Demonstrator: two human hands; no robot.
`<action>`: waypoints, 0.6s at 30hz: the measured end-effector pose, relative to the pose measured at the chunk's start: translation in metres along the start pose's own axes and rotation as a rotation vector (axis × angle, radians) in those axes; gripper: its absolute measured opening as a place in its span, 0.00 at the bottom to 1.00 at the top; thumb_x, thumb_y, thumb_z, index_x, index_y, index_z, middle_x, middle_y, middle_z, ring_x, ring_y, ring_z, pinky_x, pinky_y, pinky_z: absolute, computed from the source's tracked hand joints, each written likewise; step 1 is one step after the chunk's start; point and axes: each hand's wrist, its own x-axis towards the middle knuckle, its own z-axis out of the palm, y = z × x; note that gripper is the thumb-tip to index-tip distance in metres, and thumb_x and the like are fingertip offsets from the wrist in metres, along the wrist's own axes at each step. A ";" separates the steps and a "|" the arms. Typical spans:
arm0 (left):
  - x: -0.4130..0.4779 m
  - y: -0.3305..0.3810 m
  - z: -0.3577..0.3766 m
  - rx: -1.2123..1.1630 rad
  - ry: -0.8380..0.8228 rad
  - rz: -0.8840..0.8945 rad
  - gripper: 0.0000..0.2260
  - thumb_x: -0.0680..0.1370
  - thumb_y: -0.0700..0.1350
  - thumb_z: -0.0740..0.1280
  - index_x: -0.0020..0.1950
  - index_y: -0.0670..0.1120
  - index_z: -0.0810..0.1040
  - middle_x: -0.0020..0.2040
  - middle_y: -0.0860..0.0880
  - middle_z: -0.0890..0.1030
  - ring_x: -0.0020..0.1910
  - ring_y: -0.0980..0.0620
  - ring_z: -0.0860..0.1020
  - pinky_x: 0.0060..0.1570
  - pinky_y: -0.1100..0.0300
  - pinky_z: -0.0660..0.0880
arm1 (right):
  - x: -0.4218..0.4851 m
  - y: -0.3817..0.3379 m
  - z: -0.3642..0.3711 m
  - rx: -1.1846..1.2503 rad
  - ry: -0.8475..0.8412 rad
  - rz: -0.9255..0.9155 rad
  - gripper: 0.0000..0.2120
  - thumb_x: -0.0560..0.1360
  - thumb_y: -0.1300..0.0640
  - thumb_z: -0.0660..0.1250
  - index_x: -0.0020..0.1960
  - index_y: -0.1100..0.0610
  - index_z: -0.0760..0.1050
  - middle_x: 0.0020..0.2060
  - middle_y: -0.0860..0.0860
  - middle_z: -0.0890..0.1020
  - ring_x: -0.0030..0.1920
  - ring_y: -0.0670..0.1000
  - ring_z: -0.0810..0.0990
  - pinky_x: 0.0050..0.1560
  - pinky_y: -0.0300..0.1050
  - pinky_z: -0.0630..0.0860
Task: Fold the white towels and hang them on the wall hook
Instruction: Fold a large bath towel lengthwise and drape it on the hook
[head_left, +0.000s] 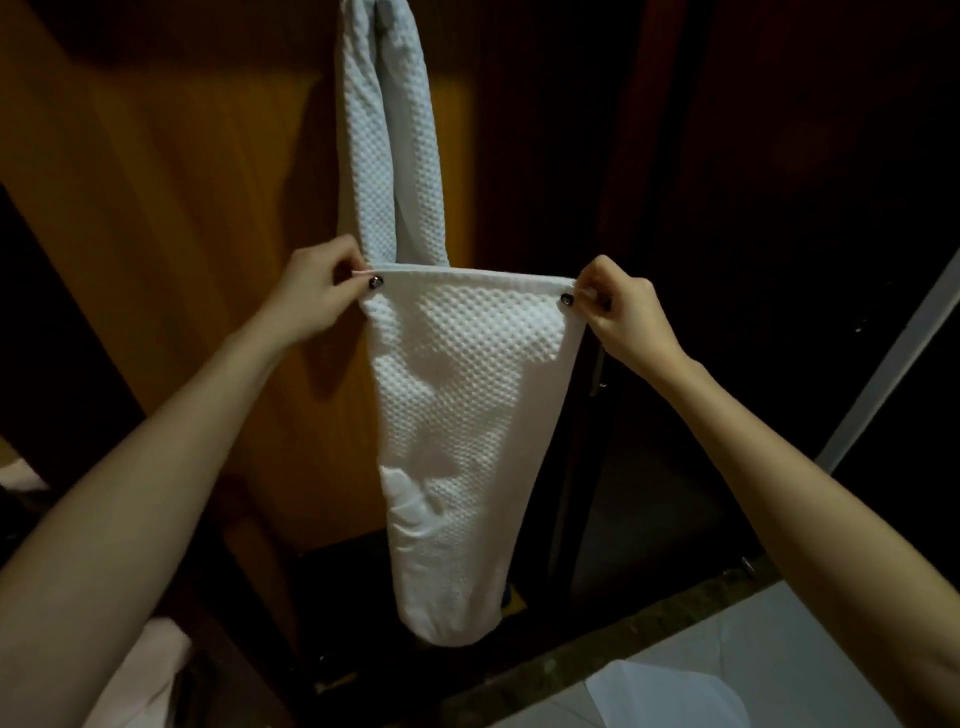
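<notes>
A white towel (457, 395) with a bumpy weave hangs down in front of an orange-brown wooden wall (182, 208). Two thick rolled parts of it go straight up, side by side. They run out past the top of the view, so I cannot see what they hang from. Below them the towel opens into a wide front flap with a straight top edge. The flap gets narrower as it goes down to a rounded bottom end that hangs free.

The left hand (317, 296) pinches the left corner of that top edge between the thumb and bent fingers. The right hand (623, 312) pinches the right corner the same way. Both thumbs have dark painted nails and lie on the front of the cloth. The edge is pulled flat and tight between the two hands. Both bare arms reach up from the bottom corners.

To the right of the towel is a dark door (779, 208). Low on the right is a speckled stone step (623, 639) with white floor tiles (810, 639) beside it. A pale pink cloth (150, 675) shows low on the left
</notes>
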 end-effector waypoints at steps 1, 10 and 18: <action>-0.002 -0.002 0.003 0.003 -0.042 -0.027 0.04 0.75 0.36 0.69 0.42 0.37 0.76 0.39 0.44 0.77 0.37 0.56 0.72 0.35 0.64 0.63 | 0.001 -0.001 0.005 -0.013 -0.058 0.046 0.07 0.79 0.57 0.67 0.54 0.54 0.69 0.37 0.50 0.78 0.33 0.47 0.78 0.31 0.41 0.72; -0.033 -0.033 0.048 -0.022 -0.122 -0.427 0.07 0.75 0.41 0.68 0.53 0.45 0.78 0.43 0.48 0.78 0.40 0.52 0.74 0.39 0.59 0.68 | -0.012 0.001 0.049 -0.151 -0.221 0.271 0.08 0.78 0.59 0.64 0.41 0.58 0.69 0.31 0.49 0.72 0.28 0.48 0.70 0.30 0.46 0.64; -0.067 -0.002 0.090 -0.627 -0.022 -0.700 0.01 0.75 0.40 0.70 0.44 0.43 0.80 0.38 0.48 0.79 0.38 0.54 0.76 0.41 0.61 0.73 | -0.031 -0.041 0.061 0.375 -0.381 0.353 0.07 0.76 0.66 0.66 0.49 0.57 0.79 0.42 0.56 0.84 0.37 0.52 0.85 0.39 0.43 0.82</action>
